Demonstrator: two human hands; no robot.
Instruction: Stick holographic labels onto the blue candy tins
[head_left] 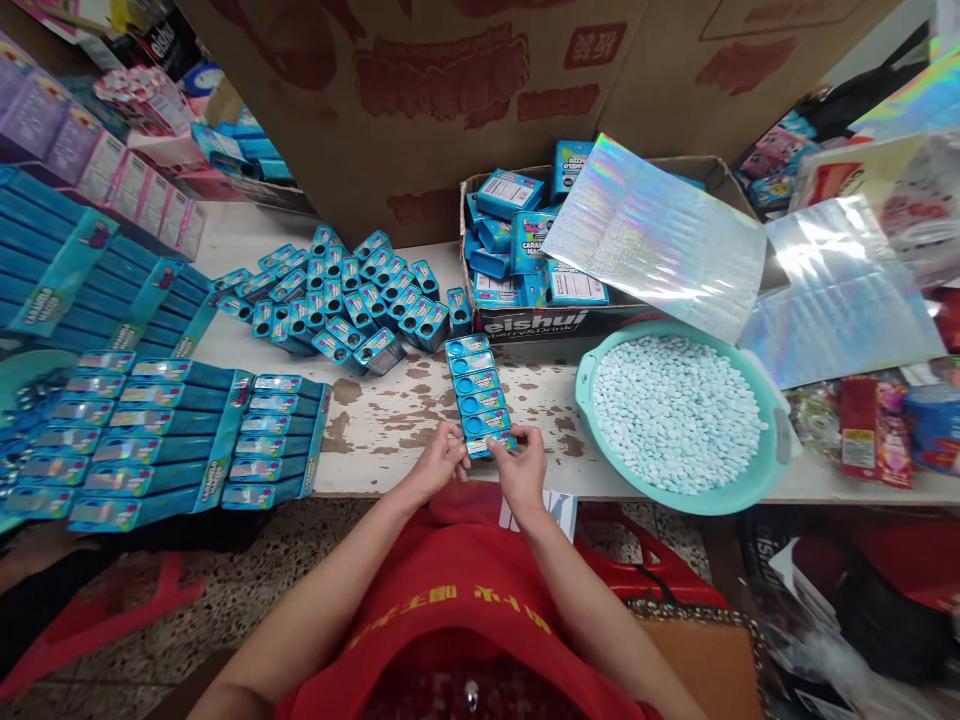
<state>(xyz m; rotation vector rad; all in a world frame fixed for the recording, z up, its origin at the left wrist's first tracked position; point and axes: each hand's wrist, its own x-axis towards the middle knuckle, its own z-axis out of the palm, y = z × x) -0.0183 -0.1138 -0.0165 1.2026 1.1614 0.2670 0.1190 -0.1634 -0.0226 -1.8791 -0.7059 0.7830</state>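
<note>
A short row of blue candy boxes (480, 385) stands before me at the table's front edge, with round recesses showing on most of the tops. On the nearest box (477, 446) lies a shiny silvery strip. My right hand (523, 468) grips that box, thumb on its top and fingers along its right side. Curled fingers of my left hand (441, 462) are pinched together at the row's left edge; what they hold, if anything, is too small to tell. To the right stands a turquoise basin (589, 420) full of small pale-blue candies (675, 415).
Loose blue boxes (352, 290) stand behind to the left. Stacked rows of boxes (169, 440) fill the left side. An open carton (525, 325) holds more boxes, with holographic sheets (660, 235) lying over it. A tall cardboard box (420, 110) blocks the back.
</note>
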